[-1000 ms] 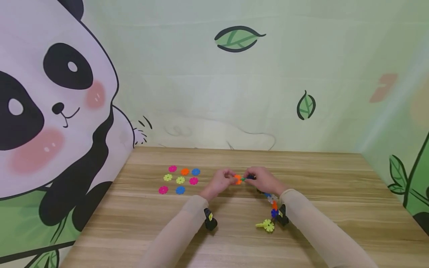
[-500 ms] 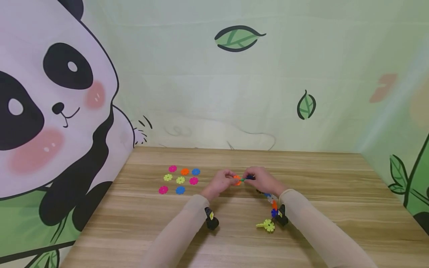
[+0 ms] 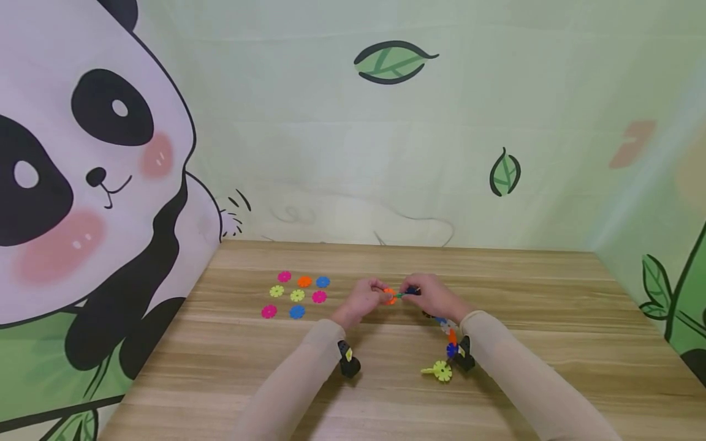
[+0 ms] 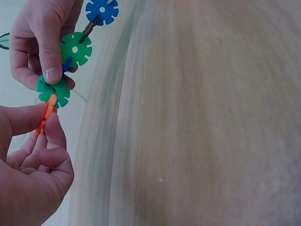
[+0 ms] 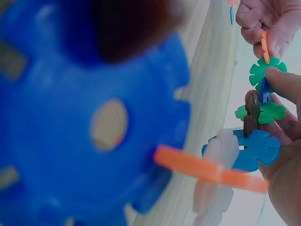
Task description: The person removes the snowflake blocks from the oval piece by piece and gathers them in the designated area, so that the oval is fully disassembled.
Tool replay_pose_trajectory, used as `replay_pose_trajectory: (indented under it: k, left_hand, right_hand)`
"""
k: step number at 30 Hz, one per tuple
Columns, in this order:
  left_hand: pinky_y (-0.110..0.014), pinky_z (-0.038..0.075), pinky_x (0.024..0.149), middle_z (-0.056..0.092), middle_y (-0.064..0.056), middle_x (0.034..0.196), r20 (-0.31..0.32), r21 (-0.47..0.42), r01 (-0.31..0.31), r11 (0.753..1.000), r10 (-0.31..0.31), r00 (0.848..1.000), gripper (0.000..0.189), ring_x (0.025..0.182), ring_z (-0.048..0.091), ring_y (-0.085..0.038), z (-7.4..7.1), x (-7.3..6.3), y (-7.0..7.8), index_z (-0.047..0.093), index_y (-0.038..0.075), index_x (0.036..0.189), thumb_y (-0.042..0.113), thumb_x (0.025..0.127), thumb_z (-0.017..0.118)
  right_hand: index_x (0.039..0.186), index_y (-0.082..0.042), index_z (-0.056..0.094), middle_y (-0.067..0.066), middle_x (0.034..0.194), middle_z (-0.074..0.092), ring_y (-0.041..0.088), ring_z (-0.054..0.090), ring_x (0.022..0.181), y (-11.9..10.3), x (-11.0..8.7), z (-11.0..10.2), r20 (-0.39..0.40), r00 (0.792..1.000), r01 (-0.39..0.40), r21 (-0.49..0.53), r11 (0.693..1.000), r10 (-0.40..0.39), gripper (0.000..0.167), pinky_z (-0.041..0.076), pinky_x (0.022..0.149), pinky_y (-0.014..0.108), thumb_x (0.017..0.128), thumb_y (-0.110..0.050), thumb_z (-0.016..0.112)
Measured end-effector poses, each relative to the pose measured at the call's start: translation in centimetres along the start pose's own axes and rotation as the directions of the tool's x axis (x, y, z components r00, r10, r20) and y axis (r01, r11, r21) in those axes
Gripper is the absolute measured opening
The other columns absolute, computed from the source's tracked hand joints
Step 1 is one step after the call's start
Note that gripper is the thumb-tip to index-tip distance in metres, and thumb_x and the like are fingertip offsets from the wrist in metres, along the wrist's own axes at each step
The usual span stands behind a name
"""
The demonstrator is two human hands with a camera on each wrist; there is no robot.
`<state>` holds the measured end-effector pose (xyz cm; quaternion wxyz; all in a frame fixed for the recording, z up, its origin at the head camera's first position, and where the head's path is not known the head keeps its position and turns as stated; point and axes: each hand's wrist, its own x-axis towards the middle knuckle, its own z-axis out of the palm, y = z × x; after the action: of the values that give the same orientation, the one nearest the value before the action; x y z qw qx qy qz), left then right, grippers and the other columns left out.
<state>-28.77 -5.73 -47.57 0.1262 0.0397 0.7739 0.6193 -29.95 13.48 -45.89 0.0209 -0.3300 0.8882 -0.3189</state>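
Observation:
My left hand (image 3: 361,301) pinches an orange notched plastic disc (image 4: 51,104) between thumb and fingers. My right hand (image 3: 436,296) grips a green notched disc (image 4: 61,95) at the end of a chain of interlocked discs. Seen from the left wrist, the orange disc's edge meets the green disc's rim at a slot. Beyond the right fingers, the chain continues with a second green disc (image 4: 82,52), a brown disc (image 5: 252,115) and a blue disc (image 5: 263,146). It trails past the right wrist to a dark blue disc (image 3: 452,350) and a yellow-green disc (image 3: 443,371) on the table.
Loose discs lie in rough rows on the left of the wooden table (image 3: 220,367), among them a pink disc (image 3: 269,312), an orange loose disc (image 3: 304,281) and a blue loose disc (image 3: 297,312). A printed backdrop (image 3: 309,141) stands behind the table.
Both hands stay close together at the same spot, with only a slight leftward shift of the right fingertips. The loose discs have not moved.

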Motion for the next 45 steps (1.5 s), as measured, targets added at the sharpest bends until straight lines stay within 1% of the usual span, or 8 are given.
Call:
replay_pose_trajectory:
  k: [9, 17, 23, 28, 34, 37, 41, 45]
  left_hand:
    - [-0.028, 0.046, 0.067, 0.062, -0.005, 0.081, -0.027, 0.02, 0.017, 1.0, -0.016, 1.0, 0.01, 0.073, 0.053, -0.013, 0.0, 0.0, 0.2, 0.06, -0.001, 0.096, -0.002, 0.085, 0.062]
    - [-0.023, 0.043, 0.061, 0.063, -0.005, 0.082, -0.088, 0.093, -0.004, 0.996, 0.012, 0.996, 0.015, 0.072, 0.051, -0.015, -0.5, 0.2, 0.0, 0.062, -0.002, 0.1, 0.001, 0.085, 0.064]
    - [-0.024, 0.046, 0.064, 0.063, -0.006, 0.087, -0.131, 0.147, -0.018, 0.989, 0.037, 0.991, 0.017, 0.075, 0.054, -0.014, -1.2, -0.3, 0.2, 0.063, -0.001, 0.102, 0.005, 0.086, 0.066]
    - [-0.026, 0.047, 0.065, 0.063, -0.007, 0.089, -0.13, 0.196, -0.038, 0.98, 0.065, 0.989, 0.017, 0.078, 0.057, -0.016, -2.2, -0.5, 0.1, 0.063, 0.002, 0.102, 0.008, 0.087, 0.067]
    - [-0.025, 0.045, 0.062, 0.066, -0.008, 0.086, -0.117, 0.211, -0.041, 0.977, 0.067, 0.991, 0.019, 0.08, 0.064, -0.022, -3.7, -0.9, -0.1, 0.061, 0.003, 0.106, 0.01, 0.089, 0.065]
    - [-0.025, 0.044, 0.061, 0.066, -0.008, 0.085, -0.095, 0.215, -0.067, 0.974, 0.09, 0.991, 0.023, 0.08, 0.065, -0.024, -4.6, -1.0, -0.5, 0.06, 0.001, 0.109, 0.009, 0.088, 0.066]
    - [-0.03, 0.048, 0.068, 0.065, -0.009, 0.089, -0.061, 0.226, -0.092, 0.97, 0.108, 0.992, 0.028, 0.082, 0.063, -0.023, -5.9, -1.5, -0.9, 0.058, 0.0, 0.114, 0.007, 0.088, 0.066]
    - [-0.034, 0.05, 0.074, 0.063, -0.01, 0.095, -0.066, 0.264, -0.09, 0.96, 0.111, 0.992, 0.03, 0.087, 0.059, -0.022, -7.0, -2.2, -0.9, 0.06, 0.001, 0.114, 0.005, 0.086, 0.068]
  right_hand:
    - [0.091, -0.013, 0.067, -0.002, 0.093, 0.065, 0.015, 0.058, 0.087, 0.2, 0.0, 0.0, 0.001, 1.0, 0.024, -0.001, 1.0, -0.024, 0.008, 0.05, 0.079, 0.038, 0.087, -0.006, 0.067]
    - [0.09, -0.012, 0.067, -0.002, 0.092, 0.066, 0.015, 0.058, 0.086, 0.7, -0.1, 0.0, -0.018, 0.999, 0.027, -0.021, 0.999, -0.027, 0.006, 0.05, 0.078, 0.037, 0.087, -0.007, 0.067]
    - [0.09, -0.012, 0.067, -0.003, 0.091, 0.065, 0.013, 0.059, 0.085, 0.7, -0.1, -0.1, -0.011, 1.0, 0.019, -0.016, 1.0, -0.019, 0.004, 0.051, 0.076, 0.034, 0.088, -0.008, 0.067]
    - [0.089, -0.012, 0.067, -0.002, 0.09, 0.066, 0.013, 0.059, 0.084, 0.6, -0.2, -0.1, -0.024, 0.999, 0.032, -0.021, 0.999, -0.033, 0.007, 0.051, 0.075, 0.033, 0.087, -0.006, 0.067]
    - [0.089, -0.011, 0.067, -0.002, 0.09, 0.065, 0.013, 0.059, 0.084, 0.6, -0.4, -0.3, -0.028, 0.999, 0.038, -0.018, 0.999, -0.038, 0.006, 0.051, 0.074, 0.033, 0.087, -0.005, 0.067]
    - [0.089, -0.01, 0.067, -0.002, 0.09, 0.065, 0.014, 0.059, 0.083, 0.5, -0.5, -0.4, -0.024, 0.999, 0.03, -0.014, 0.999, -0.03, 0.006, 0.051, 0.074, 0.034, 0.087, -0.005, 0.067]
    - [0.09, -0.01, 0.067, -0.002, 0.09, 0.066, 0.012, 0.059, 0.083, 0.6, -0.5, -0.4, -0.021, 0.999, 0.024, -0.012, 1.0, -0.024, 0.004, 0.051, 0.075, 0.033, 0.087, -0.008, 0.068]
    - [0.092, -0.009, 0.067, -0.002, 0.09, 0.066, 0.012, 0.058, 0.083, 0.7, -0.5, -0.3, -0.023, 0.999, 0.024, -0.008, 1.0, -0.025, 0.004, 0.05, 0.074, 0.033, 0.087, -0.009, 0.067]
